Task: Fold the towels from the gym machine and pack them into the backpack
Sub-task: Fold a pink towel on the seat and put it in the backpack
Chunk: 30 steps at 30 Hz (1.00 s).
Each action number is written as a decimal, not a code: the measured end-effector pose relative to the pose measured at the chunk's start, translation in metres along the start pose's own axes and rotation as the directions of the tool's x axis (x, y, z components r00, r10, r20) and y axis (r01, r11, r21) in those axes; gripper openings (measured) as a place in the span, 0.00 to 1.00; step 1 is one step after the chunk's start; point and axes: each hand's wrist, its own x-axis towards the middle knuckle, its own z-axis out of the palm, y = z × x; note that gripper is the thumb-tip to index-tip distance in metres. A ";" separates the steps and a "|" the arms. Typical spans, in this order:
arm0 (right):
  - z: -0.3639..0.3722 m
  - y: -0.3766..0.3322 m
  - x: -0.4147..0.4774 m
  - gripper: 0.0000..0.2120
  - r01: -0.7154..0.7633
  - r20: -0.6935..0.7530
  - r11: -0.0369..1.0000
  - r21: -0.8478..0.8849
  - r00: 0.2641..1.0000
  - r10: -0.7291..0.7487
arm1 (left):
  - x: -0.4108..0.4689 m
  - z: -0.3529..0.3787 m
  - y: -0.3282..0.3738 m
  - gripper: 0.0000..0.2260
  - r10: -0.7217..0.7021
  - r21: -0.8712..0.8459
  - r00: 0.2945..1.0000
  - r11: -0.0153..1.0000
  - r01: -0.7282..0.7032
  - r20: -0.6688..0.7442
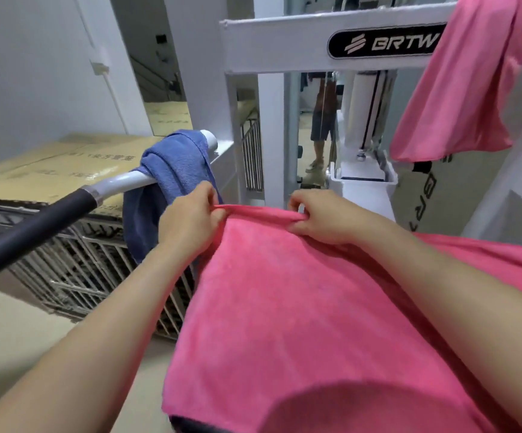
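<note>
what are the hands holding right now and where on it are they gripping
Both hands pinch the far edge of the pink towel: the left hand near its left corner, the right hand further along the same edge.

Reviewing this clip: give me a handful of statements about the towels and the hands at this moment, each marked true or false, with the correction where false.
1. Both hands pinch the far edge of the pink towel. True: the left hand and the right hand each grip that edge.
2. The blue towel lies folded on the floor. False: it hangs draped over the machine's handle bar.
3. A second pink towel hangs from the machine at upper right. True.
4. The backpack stands open beside the hands. False: no backpack can be made out in this view.
5. The white frame bears a black label with lettering. True.
</note>
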 end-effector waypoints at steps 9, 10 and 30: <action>0.016 -0.002 0.012 0.17 -0.087 -0.292 0.968 -0.234 0.956 0.015 | -0.006 -0.073 0.016 0.17 0.053 -0.638 0.892 0.718 0.278 0.448; 0.013 -0.005 0.006 0.18 -0.090 -0.267 0.978 -0.188 0.963 0.038 | -0.009 -0.076 0.026 0.13 0.104 -0.739 0.888 0.602 0.303 0.448; -0.072 -0.047 -0.234 0.05 -0.259 -0.248 0.949 0.180 0.922 0.298 | -0.107 -0.056 0.150 0.07 0.595 -0.737 0.770 0.623 -0.262 0.229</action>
